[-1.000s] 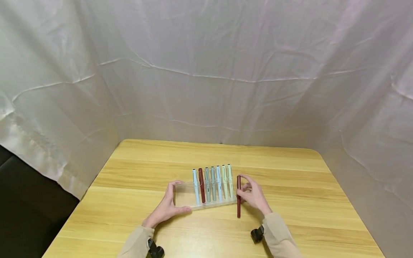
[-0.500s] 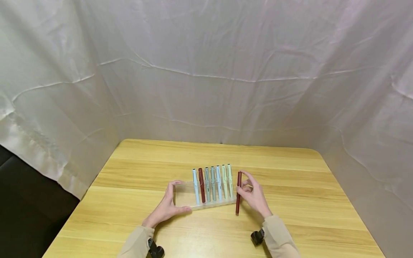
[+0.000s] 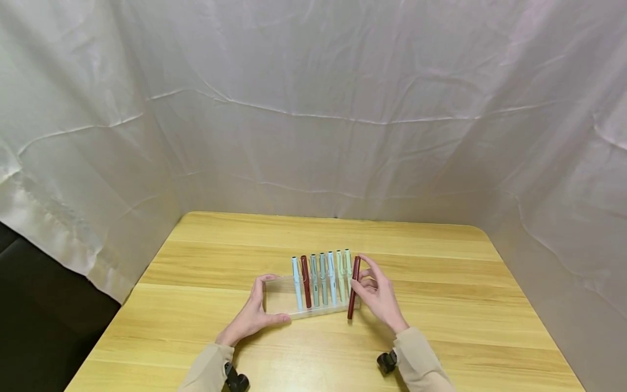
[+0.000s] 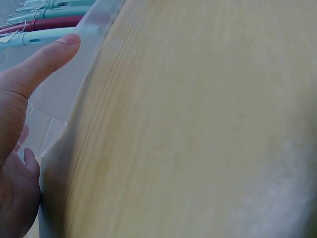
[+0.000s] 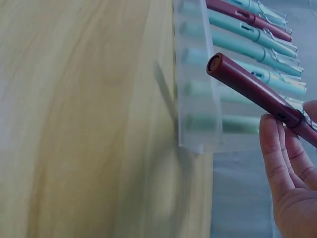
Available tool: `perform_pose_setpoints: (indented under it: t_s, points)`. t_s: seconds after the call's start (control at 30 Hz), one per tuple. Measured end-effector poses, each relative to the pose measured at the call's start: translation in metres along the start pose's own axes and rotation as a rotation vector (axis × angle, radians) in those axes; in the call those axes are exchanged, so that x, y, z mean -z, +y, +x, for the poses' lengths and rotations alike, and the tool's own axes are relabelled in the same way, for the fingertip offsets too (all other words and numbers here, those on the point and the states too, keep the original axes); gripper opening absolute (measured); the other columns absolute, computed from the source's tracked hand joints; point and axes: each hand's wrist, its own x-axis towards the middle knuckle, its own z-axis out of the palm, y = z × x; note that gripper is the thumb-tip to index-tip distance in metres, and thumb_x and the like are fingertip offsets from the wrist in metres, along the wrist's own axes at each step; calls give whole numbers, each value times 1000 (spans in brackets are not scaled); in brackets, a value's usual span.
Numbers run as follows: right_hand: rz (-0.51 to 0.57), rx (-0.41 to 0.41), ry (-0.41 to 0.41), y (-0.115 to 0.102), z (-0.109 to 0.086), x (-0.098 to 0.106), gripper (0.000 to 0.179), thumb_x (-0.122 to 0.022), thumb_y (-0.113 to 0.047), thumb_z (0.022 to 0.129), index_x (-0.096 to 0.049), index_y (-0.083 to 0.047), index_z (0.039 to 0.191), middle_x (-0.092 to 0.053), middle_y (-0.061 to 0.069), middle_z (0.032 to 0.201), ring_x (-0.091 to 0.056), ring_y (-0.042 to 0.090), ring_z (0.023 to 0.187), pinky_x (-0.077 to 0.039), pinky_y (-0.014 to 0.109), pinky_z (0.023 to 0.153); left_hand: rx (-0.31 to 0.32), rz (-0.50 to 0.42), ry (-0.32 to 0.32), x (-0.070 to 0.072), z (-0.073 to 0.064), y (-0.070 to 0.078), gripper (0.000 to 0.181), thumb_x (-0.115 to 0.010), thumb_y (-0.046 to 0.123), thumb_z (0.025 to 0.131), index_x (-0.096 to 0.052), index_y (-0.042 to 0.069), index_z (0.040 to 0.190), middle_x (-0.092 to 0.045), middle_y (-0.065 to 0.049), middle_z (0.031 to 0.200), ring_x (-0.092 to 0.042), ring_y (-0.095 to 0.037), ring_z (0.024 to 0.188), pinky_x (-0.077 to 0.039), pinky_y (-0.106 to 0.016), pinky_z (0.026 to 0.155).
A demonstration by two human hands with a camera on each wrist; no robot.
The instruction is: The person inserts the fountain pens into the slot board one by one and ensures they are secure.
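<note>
A clear plastic pen stand (image 3: 278, 298) lies on the table, with a row of capped pens leaning in it. From left they are light blue (image 3: 297, 286), dark red (image 3: 306, 283), two grey-green, light blue (image 3: 332, 283) and two pale green (image 3: 341, 280). My left hand (image 3: 252, 316) grips the stand's left end, thumb on its front edge (image 4: 52, 62) and fingers behind. Between thumb and fingers, my right hand (image 3: 381, 298) pinches another dark red pen (image 5: 252, 89). That pen is tilted over the stand's right end, beside the last pale green pen.
The wooden table (image 3: 441, 283) extends around the stand on all sides. Pale curtains (image 3: 333, 136) hang behind it and at both sides. Something dark (image 3: 44, 305) is visible past the left edge. A small black camera (image 3: 387, 361) sits at the right wrist.
My right hand has carried the dark red pen left and slightly up, from beside the stand to over its right end. The pen leans more now. The left hand and stand stay put.
</note>
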Motion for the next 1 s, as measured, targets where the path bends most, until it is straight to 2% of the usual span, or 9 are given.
perform_pose_setpoints:
  t_s: [0.2, 0.37, 0.73, 1.0]
  points:
    - [18, 44, -20, -6, 0, -7, 68, -71, -6, 91, -41, -17, 152, -62, 21, 106, -67, 11, 80, -62, 20, 76, 6, -1, -1, 0, 0, 0, 102, -93, 31, 69, -28, 10, 145, -33, -18, 151, -32, -39, 144, -18, -70, 123]
    - [27, 97, -28, -10, 0, -15, 66, -70, -5, 92, -42, -14, 151, -63, 22, 106, -68, 12, 81, -62, 20, 77, 11, 0, -2, 0, 0, 0, 102, -93, 31, 69, -28, 10, 145, -32, -17, 151, -32, -38, 145, -17, -69, 123]
    - [-26, 175, -30, -22, 3, -35, 67, -72, -7, 90, -44, -15, 150, -65, 15, 105, -66, 10, 84, -62, 21, 80, 16, 6, -2, 2, 0, 1, 102, -93, 30, 69, -28, 9, 145, -32, -18, 151, -30, -39, 146, -15, -69, 123]
    - [-41, 234, -61, -28, 6, -48, 64, -72, -8, 91, -45, -12, 149, -67, 14, 102, -68, 18, 88, -62, 24, 81, 22, 2, 3, 2, -1, 2, 103, -94, 30, 67, -29, 10, 145, -35, -18, 150, -36, -37, 141, -22, -69, 122]
